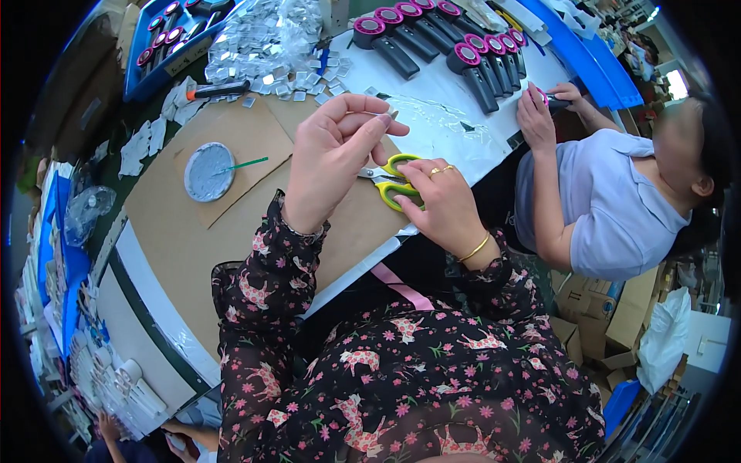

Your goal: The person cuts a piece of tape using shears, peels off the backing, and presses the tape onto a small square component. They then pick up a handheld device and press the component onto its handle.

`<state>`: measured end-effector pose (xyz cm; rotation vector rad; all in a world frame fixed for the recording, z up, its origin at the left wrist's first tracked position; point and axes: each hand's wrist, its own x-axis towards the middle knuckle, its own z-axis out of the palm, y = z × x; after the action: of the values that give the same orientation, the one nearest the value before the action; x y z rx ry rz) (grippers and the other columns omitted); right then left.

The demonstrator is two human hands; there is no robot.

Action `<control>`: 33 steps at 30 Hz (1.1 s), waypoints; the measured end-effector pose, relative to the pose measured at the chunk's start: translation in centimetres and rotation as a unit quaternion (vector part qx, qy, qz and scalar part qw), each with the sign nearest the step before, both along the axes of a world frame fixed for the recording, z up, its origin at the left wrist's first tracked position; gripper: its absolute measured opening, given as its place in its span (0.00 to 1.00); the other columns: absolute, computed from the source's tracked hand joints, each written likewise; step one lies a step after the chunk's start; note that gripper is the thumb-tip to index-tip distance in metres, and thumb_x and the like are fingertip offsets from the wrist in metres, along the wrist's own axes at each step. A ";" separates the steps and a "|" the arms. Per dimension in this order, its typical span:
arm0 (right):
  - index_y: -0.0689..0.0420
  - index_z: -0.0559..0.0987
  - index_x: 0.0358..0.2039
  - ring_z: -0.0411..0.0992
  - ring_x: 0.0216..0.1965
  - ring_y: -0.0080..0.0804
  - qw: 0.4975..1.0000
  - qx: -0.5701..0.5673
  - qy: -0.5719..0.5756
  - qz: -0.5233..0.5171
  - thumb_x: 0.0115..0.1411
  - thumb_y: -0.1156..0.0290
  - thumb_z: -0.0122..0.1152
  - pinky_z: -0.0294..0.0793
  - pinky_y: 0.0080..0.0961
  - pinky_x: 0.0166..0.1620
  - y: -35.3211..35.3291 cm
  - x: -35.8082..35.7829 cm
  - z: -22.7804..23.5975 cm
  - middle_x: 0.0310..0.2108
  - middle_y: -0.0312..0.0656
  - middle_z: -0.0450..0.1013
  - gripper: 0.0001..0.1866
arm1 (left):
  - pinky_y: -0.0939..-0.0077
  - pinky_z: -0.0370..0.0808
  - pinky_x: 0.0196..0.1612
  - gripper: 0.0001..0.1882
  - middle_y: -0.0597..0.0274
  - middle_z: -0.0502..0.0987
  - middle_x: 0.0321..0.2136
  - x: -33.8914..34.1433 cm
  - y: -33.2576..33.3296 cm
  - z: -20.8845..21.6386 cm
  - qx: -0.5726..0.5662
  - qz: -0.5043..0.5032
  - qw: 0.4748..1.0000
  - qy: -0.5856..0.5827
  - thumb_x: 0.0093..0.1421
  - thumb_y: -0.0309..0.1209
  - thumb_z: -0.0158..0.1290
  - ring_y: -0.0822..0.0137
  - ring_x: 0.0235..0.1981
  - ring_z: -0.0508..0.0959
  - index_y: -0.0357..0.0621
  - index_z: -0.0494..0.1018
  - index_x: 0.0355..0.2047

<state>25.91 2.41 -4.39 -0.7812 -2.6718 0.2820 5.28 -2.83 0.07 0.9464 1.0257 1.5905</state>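
My left hand is raised over the cardboard, its thumb and fingertips pinched together. Something small and thin may show at those fingertips, too small to name. Just right of it, my right hand has its thumb and fingers on the yellow-green handles of a pair of scissors. The blades point left, partly hidden behind my left hand. Under both hands lies a brown cardboard sheet. To the left, a round dish of grey paste with a green stick across it rests on a smaller cardboard piece.
Small clear square pieces are heaped at the back beside plastic bags. Black handled devices with pink rings stand in rows at the far right. A blue bin holds more. On the right, a co-worker handles another device.
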 end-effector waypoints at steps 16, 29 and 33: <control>0.65 0.77 0.51 0.78 0.39 0.24 0.687 -0.643 0.322 -0.101 0.62 0.68 0.68 0.77 0.21 0.45 -0.1 3.1 0.0 0.39 0.41 0.79 0.20 | 0.87 0.71 0.28 0.10 0.51 0.84 0.37 -1.2 -0.6 1.6 0.014 0.018 0.999 0.023 0.68 0.26 0.53 0.79 0.25 0.76 0.31 0.72 0.45; 0.64 0.78 0.48 0.75 0.39 0.16 0.834 -0.474 0.273 -0.076 0.59 0.77 0.70 0.75 0.15 0.44 -2.1 3.6 1.7 0.38 0.35 0.78 0.17 | 0.86 0.73 0.28 0.09 0.54 0.84 0.32 -0.1 0.1 0.7 -0.034 -0.032 0.999 0.019 0.67 0.27 0.54 0.79 0.23 0.76 0.30 0.74 0.41; 0.64 0.79 0.47 0.75 0.37 0.14 0.830 -0.474 0.277 -0.095 0.58 0.79 0.71 0.75 0.13 0.42 -2.1 3.4 1.7 0.37 0.34 0.79 0.17 | 0.87 0.73 0.29 0.09 0.54 0.83 0.34 -0.2 0.0 0.8 -0.052 -0.061 0.996 0.029 0.69 0.27 0.53 0.78 0.25 0.76 0.33 0.73 0.44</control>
<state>29.35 0.29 -2.64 -0.9943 -1.7694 1.5770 5.06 -2.81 0.88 0.9704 1.0602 1.4026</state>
